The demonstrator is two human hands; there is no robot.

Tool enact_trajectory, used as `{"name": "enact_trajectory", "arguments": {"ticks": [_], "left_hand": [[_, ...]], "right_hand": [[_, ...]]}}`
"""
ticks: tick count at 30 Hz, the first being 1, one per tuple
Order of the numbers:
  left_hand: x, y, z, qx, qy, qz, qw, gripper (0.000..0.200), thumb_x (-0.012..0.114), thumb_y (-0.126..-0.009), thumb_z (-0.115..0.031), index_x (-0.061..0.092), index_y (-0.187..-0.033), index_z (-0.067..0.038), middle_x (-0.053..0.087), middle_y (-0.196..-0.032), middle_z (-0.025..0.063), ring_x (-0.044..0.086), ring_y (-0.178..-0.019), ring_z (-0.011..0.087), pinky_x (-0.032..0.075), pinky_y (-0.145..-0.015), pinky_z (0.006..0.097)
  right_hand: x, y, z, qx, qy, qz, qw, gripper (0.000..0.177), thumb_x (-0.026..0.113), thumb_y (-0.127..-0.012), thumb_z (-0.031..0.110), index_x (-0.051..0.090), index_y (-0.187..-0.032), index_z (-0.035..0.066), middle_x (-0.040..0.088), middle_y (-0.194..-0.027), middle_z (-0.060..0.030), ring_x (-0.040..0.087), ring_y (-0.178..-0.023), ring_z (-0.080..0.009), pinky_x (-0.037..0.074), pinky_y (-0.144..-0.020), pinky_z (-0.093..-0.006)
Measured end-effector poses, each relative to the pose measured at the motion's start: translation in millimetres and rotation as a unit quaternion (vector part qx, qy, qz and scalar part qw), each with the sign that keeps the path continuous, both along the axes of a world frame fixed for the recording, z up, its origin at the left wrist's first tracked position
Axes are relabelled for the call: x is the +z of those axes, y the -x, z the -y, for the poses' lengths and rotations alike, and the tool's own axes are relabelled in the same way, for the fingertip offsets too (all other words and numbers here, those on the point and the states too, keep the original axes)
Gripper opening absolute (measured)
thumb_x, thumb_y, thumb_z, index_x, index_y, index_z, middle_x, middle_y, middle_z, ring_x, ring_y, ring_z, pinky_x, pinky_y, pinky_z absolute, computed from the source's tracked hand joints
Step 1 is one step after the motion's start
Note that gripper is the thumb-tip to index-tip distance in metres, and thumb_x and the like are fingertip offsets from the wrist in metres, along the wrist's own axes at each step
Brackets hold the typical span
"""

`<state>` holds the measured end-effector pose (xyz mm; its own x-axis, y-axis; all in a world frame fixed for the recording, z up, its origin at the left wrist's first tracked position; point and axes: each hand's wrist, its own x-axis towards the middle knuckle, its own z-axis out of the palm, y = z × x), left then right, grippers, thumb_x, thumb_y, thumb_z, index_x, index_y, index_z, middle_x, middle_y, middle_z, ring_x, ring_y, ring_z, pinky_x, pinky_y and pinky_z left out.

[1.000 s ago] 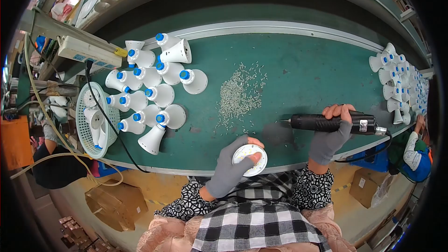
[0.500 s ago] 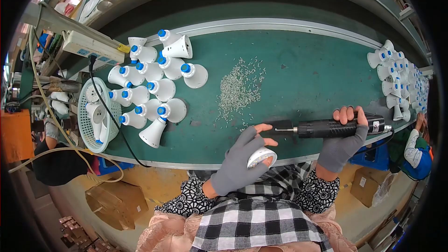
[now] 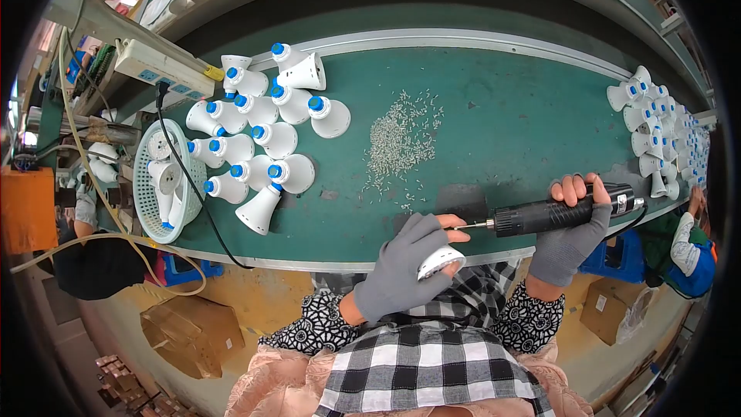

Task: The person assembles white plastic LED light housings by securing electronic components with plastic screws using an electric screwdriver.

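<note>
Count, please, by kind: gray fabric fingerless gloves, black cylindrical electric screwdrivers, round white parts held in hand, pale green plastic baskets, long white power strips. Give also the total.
Gray fabric fingerless gloves: 2
Black cylindrical electric screwdriver: 1
Round white held part: 1
Pale green plastic basket: 1
Long white power strip: 1
Total: 6

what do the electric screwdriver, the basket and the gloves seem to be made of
Electric screwdriver: probably hard black plastic, judging by its ribbed, faintly shiny body; its shaft looks like bright metal.
Basket: likely moulded pale green plastic, given the regular holes in its wall.
Gloves: matte grey knit or stretch fabric, hugging the hands; which one is unclear.
</note>
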<state>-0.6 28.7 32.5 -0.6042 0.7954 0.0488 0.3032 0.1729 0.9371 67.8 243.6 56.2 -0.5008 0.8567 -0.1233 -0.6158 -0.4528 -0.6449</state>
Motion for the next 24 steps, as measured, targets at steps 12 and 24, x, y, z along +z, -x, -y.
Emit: {"name": "enact_trajectory", "arguments": {"ticks": [12, 24], "left_hand": [[-2.3, -5.9, -3.1, 0.003, -0.005, -0.091, 0.996, 0.034, 0.072, -0.074, -0.008, 0.067, -0.107, -0.009, 0.062, -0.115, 0.0079, 0.058, -0.096, 0.0276, 0.051, -0.080, 0.0364], [-3.9, -7.3, -5.3, -0.007, -0.001, -0.099, 0.995, 0.035, 0.072, -0.073, -0.008, 0.066, -0.107, -0.009, 0.062, -0.114, 0.0076, 0.058, -0.097, 0.0287, 0.052, -0.079, 0.0373]], "right_hand": [[5.7, -5.2, 1.1, 0.007, -0.030, 0.008, 0.999, 0.009, 0.054, -0.092, 0.013, 0.051, -0.095, 0.005, 0.042, -0.074, -0.0015, 0.042, -0.064, -0.0111, 0.038, -0.064, -0.0284], [8.6, -8.8, 0.9, 0.006, -0.053, 0.004, 0.999, 0.013, 0.053, -0.092, 0.015, 0.049, -0.101, 0.006, 0.040, -0.074, -0.0009, 0.041, -0.064, -0.0108, 0.037, -0.065, -0.0282]]}}
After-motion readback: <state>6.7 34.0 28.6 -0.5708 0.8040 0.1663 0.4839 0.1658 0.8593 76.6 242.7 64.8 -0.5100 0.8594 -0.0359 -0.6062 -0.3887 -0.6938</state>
